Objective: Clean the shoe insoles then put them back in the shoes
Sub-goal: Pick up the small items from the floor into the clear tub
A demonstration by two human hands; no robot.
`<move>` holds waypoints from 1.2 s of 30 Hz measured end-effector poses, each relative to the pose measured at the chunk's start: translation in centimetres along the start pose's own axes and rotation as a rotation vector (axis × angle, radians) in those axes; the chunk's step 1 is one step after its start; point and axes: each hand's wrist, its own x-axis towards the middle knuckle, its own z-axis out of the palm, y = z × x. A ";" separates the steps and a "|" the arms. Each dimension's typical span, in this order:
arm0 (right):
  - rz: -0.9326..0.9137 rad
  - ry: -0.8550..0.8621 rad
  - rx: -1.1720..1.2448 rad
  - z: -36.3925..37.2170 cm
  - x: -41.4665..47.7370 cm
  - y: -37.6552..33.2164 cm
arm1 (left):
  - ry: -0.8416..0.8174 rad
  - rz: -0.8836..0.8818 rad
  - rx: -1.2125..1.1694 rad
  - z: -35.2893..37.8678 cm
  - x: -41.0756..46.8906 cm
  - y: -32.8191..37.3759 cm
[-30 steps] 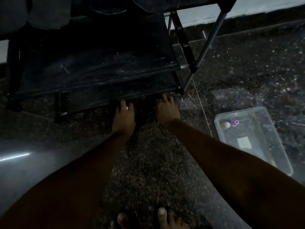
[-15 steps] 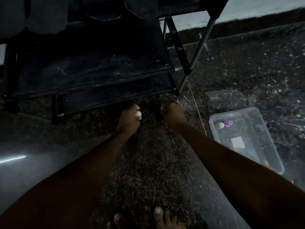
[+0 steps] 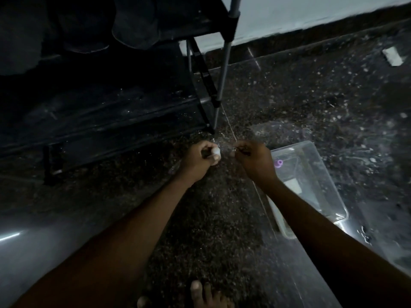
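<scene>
The left grip is curled round a small white round thing at mid-frame; the right grip, just beside it, is curled tight, on what I cannot tell. No insole can be made out; dark shapes on the rack at upper left may be the shoes. In this gloom the white thing could slip and roll under the rack, and the right forearm could knock the clear tub close by
</scene>
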 end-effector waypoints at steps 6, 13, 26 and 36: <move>0.104 0.129 -0.089 -6.5 -1.7 4.4 | -0.051 -0.014 -0.021 7.0 0.4 1.6; 0.299 0.101 -0.154 -11.0 -2.7 8.4 | -0.081 0.050 0.151 14.9 0.0 2.5; 0.363 -0.018 -0.245 -9.1 -2.0 11.9 | 0.098 0.103 0.734 19.9 -2.5 1.0; 0.360 0.000 -0.244 -8.8 -2.9 11.7 | 0.082 0.189 0.713 19.4 -2.9 0.1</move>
